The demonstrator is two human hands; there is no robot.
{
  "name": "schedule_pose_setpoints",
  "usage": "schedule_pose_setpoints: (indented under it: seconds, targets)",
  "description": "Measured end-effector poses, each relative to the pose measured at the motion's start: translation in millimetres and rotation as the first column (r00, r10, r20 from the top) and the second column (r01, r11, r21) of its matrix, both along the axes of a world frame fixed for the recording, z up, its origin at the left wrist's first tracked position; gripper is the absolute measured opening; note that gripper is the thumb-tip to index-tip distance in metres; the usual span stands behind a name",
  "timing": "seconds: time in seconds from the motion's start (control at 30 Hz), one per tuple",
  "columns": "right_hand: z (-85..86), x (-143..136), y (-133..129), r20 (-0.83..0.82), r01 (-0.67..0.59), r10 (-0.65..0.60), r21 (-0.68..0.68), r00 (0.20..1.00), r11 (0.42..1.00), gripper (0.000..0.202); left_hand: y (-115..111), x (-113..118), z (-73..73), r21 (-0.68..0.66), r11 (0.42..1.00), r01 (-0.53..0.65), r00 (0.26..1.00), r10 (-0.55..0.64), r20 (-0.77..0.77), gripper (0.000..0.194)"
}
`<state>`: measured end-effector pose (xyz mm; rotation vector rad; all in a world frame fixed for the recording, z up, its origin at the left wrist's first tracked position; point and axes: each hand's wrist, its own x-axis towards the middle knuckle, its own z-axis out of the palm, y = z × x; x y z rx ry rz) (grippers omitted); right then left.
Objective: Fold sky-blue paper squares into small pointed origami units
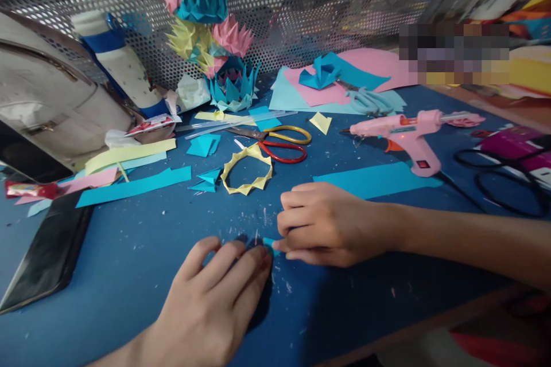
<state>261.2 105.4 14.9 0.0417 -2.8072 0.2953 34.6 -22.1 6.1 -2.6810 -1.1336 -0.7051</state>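
Observation:
A small piece of blue paper [270, 245] lies low on the table between my hands, mostly covered by fingers. My left hand [217, 292] is bent over its left side, fingertips together and pressing it down. From the right, my right hand [327, 226] has its fingers curled, with thumb and fingertip at the paper's other edge. Just beyond them lies a ring of folded yellow paper [227, 182]. Beside that ring are folded blue paper pieces [206, 179] and scissors [275, 140] with one yellow and one red handle.
A pink glue gun [402, 132] rests at the right, its cord trailing, near a blue paper strip [365, 179]. Black-handled scissors [508, 183] lie farther right. Left are a phone [47, 252], paper strips [138, 185] and a bottle [123, 66]. A folded-paper tower [232, 83] stands behind.

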Motion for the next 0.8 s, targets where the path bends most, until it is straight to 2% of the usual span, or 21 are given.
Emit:
schedule_pose_setpoints:
  seconds: [0.23, 0.4, 0.63, 0.8]
  targets:
    - [-10.7, 3, -1, -0.102, 0.080, -0.091, -0.114, 0.991, 0.990, 0.019, 1, -7, -4.2, -0.098, 0.995, 0.007, 0.999, -0.002, 0.054, 0.037]
    - [-10.8, 2, -4, -0.125, 0.140, -0.158, -0.144, 0.979, 0.980, 0.018, 3, -5, -8.7, -0.114, 0.993, -0.025, 0.995, 0.035, 0.095, 0.030]
    - [-8.8, -8, -13, -0.174, 0.165, -0.142, 0.123, 0.974, 0.979, 0.030, -2, -7, -6.1, -0.135, 0.990, -0.038, 0.996, 0.049, 0.077, 0.029]
    - [-11.1, -9, -12, -0.230, 0.115, -0.070, 0.185, 0.971, 0.976, 0.024, -11, -8, -6.3, -0.053, 0.997, -0.059, 0.998, 0.057, -0.036, 0.026]
